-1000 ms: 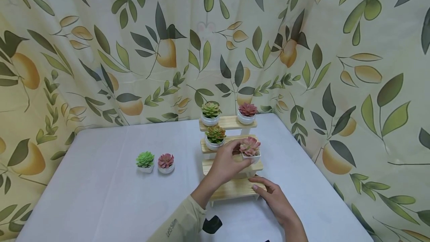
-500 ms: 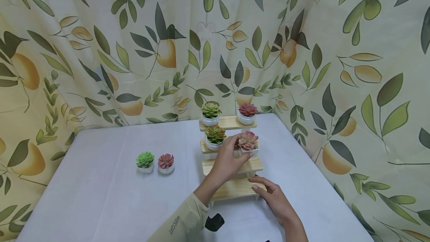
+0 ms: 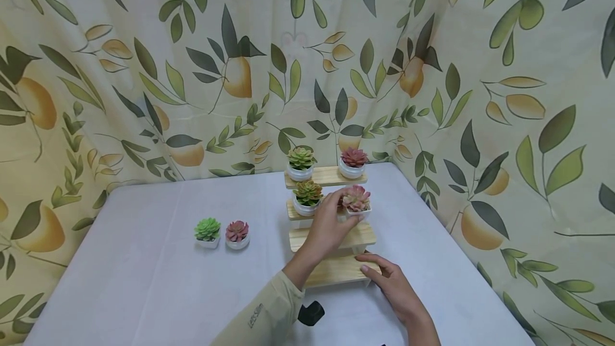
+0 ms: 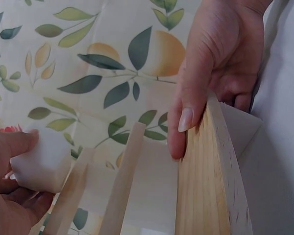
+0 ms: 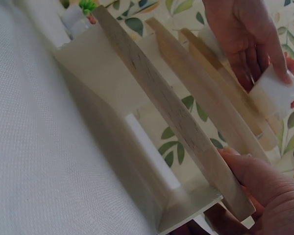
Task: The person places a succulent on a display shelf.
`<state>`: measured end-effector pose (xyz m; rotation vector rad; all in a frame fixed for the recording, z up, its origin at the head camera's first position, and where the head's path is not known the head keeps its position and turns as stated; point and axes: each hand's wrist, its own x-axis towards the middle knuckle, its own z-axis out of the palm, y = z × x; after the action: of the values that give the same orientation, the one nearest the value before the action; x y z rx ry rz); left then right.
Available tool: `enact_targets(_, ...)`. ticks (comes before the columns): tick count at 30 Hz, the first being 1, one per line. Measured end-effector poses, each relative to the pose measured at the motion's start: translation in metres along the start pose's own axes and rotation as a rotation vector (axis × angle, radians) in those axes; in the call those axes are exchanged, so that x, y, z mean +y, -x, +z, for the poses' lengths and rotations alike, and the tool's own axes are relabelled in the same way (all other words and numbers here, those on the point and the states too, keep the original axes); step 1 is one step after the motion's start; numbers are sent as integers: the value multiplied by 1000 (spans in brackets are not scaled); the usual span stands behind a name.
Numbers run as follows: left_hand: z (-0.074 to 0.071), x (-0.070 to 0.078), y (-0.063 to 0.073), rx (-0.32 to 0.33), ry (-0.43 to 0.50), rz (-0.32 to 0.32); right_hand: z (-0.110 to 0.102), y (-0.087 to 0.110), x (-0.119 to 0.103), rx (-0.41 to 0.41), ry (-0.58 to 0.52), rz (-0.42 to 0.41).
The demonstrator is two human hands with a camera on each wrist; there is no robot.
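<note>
My left hand (image 3: 330,228) pinches a pink succulent (image 3: 356,198) in a white square pot by its sides, at the right end of the second step from the top. The left wrist view shows thumb and fingers around the white pot (image 4: 43,160), close to a board's edge. My right hand (image 3: 395,287) grips the right end of the lowest step of a tiered wooden plant stand (image 3: 336,271), thumb on the board and other fingers curled at its edge. A green-orange succulent (image 3: 307,194) stands on the left of the second step.
On the top step stand a pale green succulent (image 3: 301,161) and a dark red succulent (image 3: 353,160). A bright green succulent (image 3: 207,230) and a reddish succulent (image 3: 237,233) sit left on the white-covered table (image 3: 144,282). Patterned curtain (image 3: 307,68) hangs behind.
My left hand has carried the pink succulent back and up from over the third step to the second step's right end. My right hand has stayed on the lowest step.
</note>
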<state>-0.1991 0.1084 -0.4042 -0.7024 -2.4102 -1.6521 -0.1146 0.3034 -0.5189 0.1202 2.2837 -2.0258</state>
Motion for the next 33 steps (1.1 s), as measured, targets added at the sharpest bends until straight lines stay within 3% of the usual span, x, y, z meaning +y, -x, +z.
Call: enact_targets(33, 11, 5, -17, 17, -54, -20, 1, 1, -5, -5, -24, -17)
